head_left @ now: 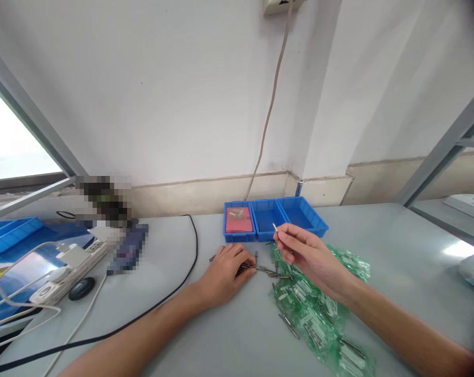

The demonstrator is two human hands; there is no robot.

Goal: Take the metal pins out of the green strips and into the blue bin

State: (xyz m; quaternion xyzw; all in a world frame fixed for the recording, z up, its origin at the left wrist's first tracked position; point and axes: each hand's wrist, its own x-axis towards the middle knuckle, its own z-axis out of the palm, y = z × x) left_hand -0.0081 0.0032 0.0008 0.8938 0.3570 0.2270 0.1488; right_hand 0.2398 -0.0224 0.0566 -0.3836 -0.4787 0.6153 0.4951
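My right hand (305,254) is raised in front of the blue bins, thumb and fingertips pinching a small thin metal pin (275,228) with a pale, shiny tip. My left hand (229,272) rests on the table, its fingers curled over a cluster of slim dark metal pins (244,267), partly hidden under the palm. Between the hands, several loose pins (274,273) lie scattered. Below my right hand spread green plastic bags (307,298) holding more pins and white pieces, with a few loose pins (289,325) at their left edge.
Three blue bins stand by the wall: the left bin (239,237) holds a red sheet, the middle bin (266,209) and right bin (303,212) adjoin it. A black cable (174,290) crosses the table. At left are a power strip (44,293) and a black mouse (81,288).
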